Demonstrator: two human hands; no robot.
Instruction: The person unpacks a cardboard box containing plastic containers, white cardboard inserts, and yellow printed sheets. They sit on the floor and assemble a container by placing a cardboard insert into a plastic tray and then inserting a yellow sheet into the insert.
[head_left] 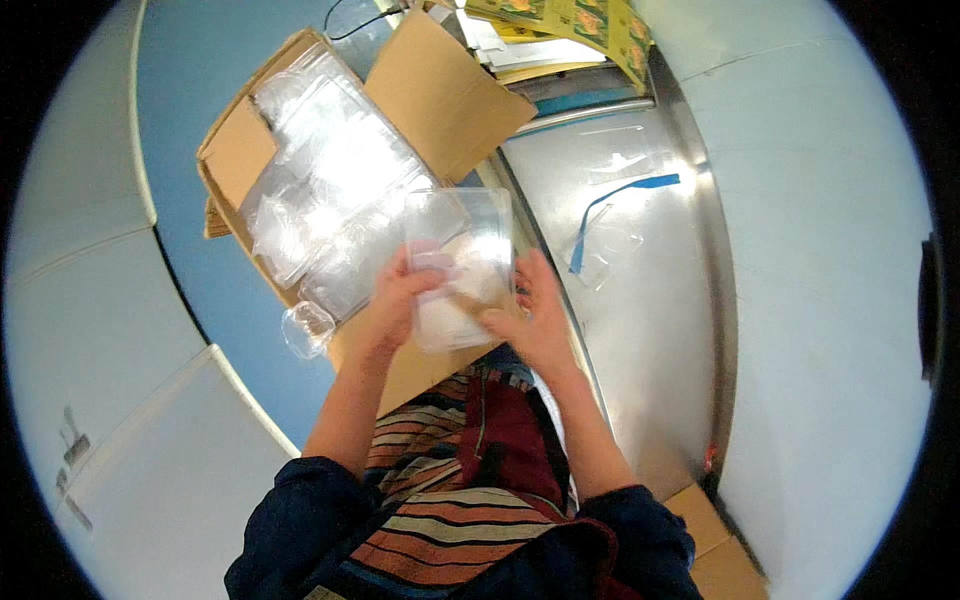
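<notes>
Head view: we are gripping a clear plastic container (pixel 462 262) with both hands, left hand (pixel 398 300) and right hand (pixel 528 318) pinching opposite sides, probably to steady it. We are holding it just above the open cardboard box (pixel 440 95) of similar containers, beside the steel tabletop (pixel 660 330).

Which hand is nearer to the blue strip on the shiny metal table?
Right. The right hand is beside the table edge, below-left of the blue strip; the left hand is farther left.

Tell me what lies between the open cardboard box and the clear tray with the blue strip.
In the head view, between the cardboard box and the tray: the clear container held by both hands, and bare steel tabletop.
</notes>
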